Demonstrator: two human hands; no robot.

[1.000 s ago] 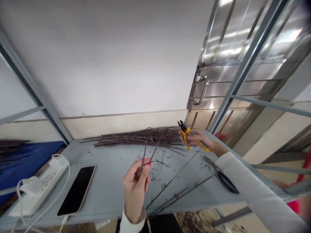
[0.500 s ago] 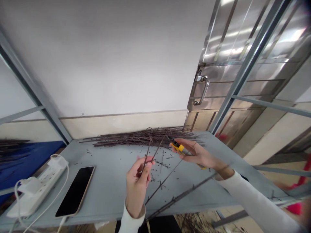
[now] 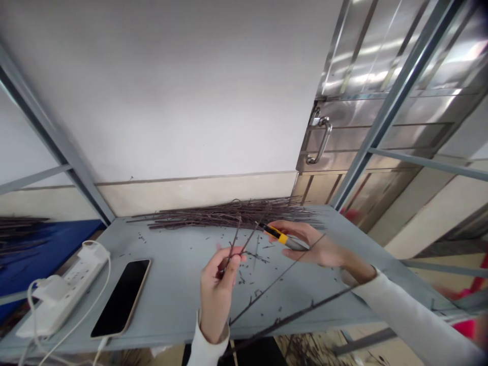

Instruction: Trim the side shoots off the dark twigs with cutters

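Dark twigs point(image 3: 236, 243) pinched in my left hand point(image 3: 216, 291) at 6 o'clock; right hand point(image 3: 316, 250) clamped on yellow-handled cutters point(image 3: 282, 237) just beside them, hands apart; twig pile point(image 3: 229, 214) at 12 o'clock.

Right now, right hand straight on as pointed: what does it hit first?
Probably the twigs held in the left hand: the yellow-handled cutters in the right hand point at them. Depth is unclear; they could pass just behind.
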